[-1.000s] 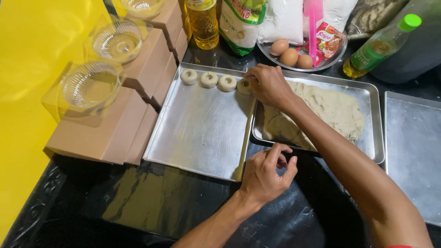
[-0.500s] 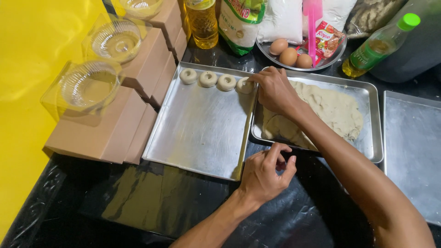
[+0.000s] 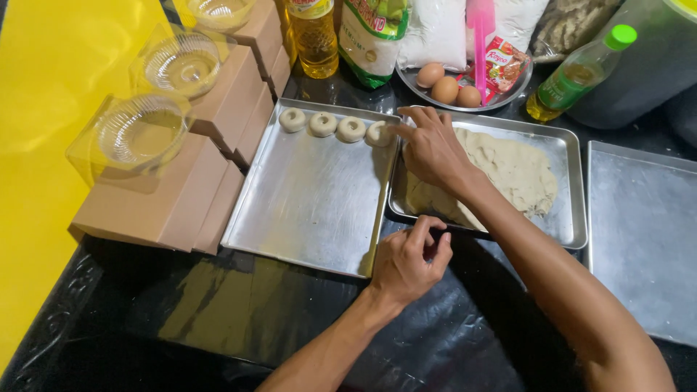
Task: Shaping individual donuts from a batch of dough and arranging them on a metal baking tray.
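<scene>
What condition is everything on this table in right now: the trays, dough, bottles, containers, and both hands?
left tray: four dough rings along its far edge, otherwise bare
dough rings: shaped, in a row
middle tray: holds flattened dough sheet
right tray: bare
oil bottle: upright
green-capped bottle: capped, tilted
plastic containers: empty
eggs: whole
right hand: fingertips at the last ring
left hand: fingers pinched together

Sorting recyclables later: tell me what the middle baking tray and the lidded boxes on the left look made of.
Baking tray: likely aluminium or steel, a dull grey brushed sheen with soft reflections. Boxes: matte brown cardboard, by the look. Their domed lids: thin clear plastic, see-through with glare.
</scene>
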